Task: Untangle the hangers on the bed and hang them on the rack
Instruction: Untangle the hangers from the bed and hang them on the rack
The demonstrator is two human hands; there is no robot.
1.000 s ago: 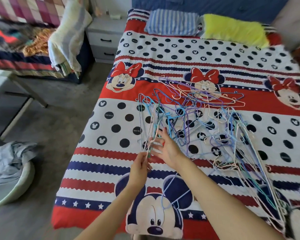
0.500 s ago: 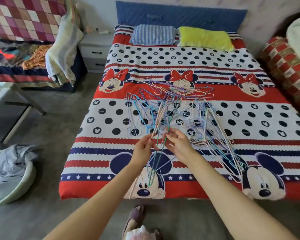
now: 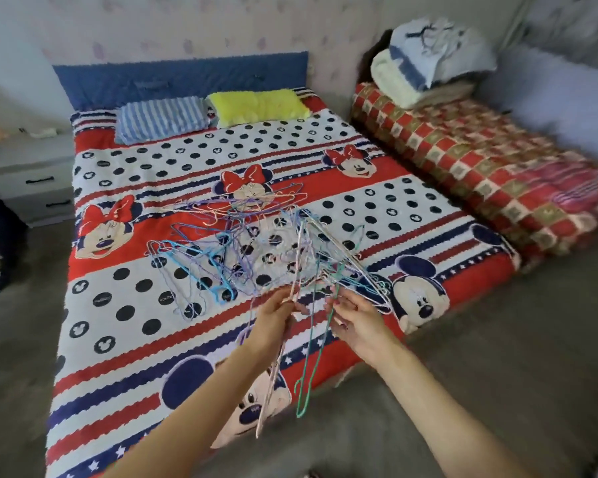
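Gripping 2 hangers (image 3: 301, 367), 2 hands (image 3: 273, 322), 2 pillows (image 3: 256, 106)

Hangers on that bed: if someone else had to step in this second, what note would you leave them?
Left hand: grips a pale hanger hanging below it.
Right hand: pinches a green hanger that dangles past the bed edge.
Both hangers look still caught in the tangled pile of hangers mid-bed.
Done: nothing visibly hung; no rack in view.
Left: free these two, untangle the rest, hang them all.
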